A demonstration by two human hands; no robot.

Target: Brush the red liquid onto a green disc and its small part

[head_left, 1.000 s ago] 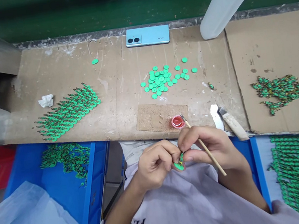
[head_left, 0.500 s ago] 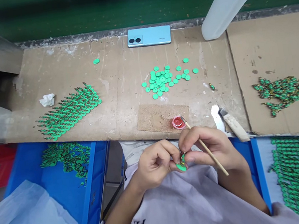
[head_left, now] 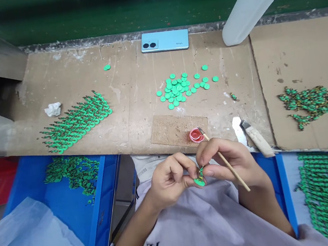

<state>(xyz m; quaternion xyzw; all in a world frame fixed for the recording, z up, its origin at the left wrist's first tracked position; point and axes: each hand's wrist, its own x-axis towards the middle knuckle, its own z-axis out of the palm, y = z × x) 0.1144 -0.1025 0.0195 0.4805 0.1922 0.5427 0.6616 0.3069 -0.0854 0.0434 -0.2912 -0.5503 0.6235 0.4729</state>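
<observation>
Low in the frame's center, the left hand [head_left: 171,180] and right hand [head_left: 228,161] are both curling inward, pinching 1 green piece [head_left: 199,179]; the right is also gripping a brush [head_left: 223,160].

The fingers of both hands cover most of the small green piece [head_left: 200,178]; only its round base shows. Right of the hands, the blue tray [head_left: 283,188] runs off frame, and the white tube [head_left: 256,0] is cropped above.

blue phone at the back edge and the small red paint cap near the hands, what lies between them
In the head view, between the light blue phone and the red paint cap lie a cluster of loose green round discs and a brown cork-like pad.
</observation>
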